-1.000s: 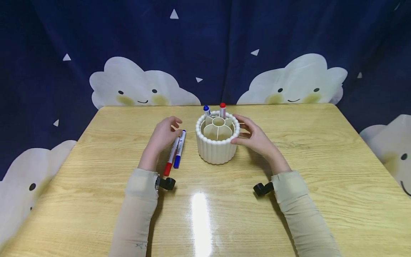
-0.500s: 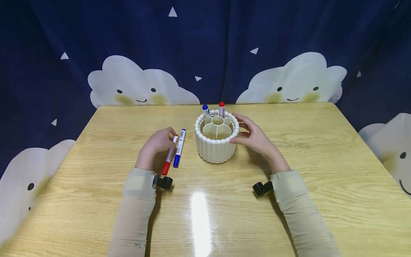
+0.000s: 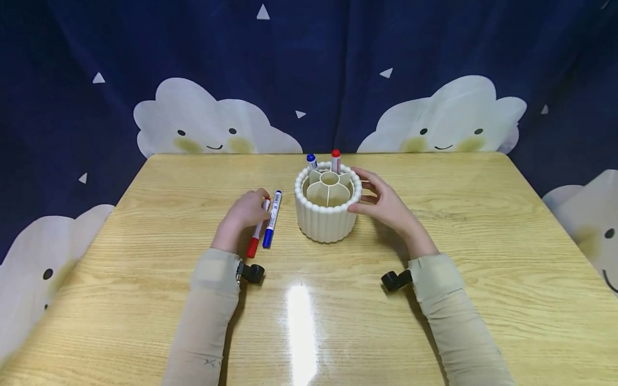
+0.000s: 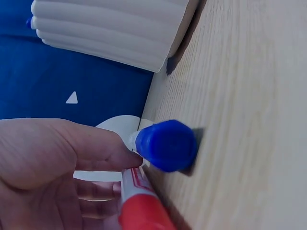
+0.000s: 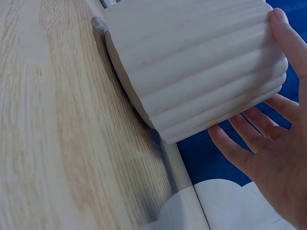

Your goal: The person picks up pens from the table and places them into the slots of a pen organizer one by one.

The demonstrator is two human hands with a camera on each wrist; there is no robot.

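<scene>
My left hand (image 3: 248, 209) pinches a white marker with a red cap (image 3: 253, 247) between thumb and fingers. In the left wrist view, the thumb lies over the barrel just above the red cap (image 4: 144, 213). Right beside it on the table lies a blue-capped marker (image 3: 273, 217). A cream ribbed pen holder (image 3: 324, 224) with a beaded rim and inner compartments stands upright to the right. My right hand (image 3: 386, 206) grips its right side, thumb in front and fingers behind. A blue-capped marker (image 3: 312, 162) and a red-capped marker (image 3: 336, 161) stand in its back compartments.
Everything rests on a light wooden table (image 3: 347, 321), with a bright glare strip near the front. Behind the far edge hangs a dark blue curtain (image 3: 318, 59) with cloud prints. Each wrist wears a small black camera.
My left hand has come down onto the red-capped marker and taken hold of it. The right hand stays on the pen holder, which has not moved.
</scene>
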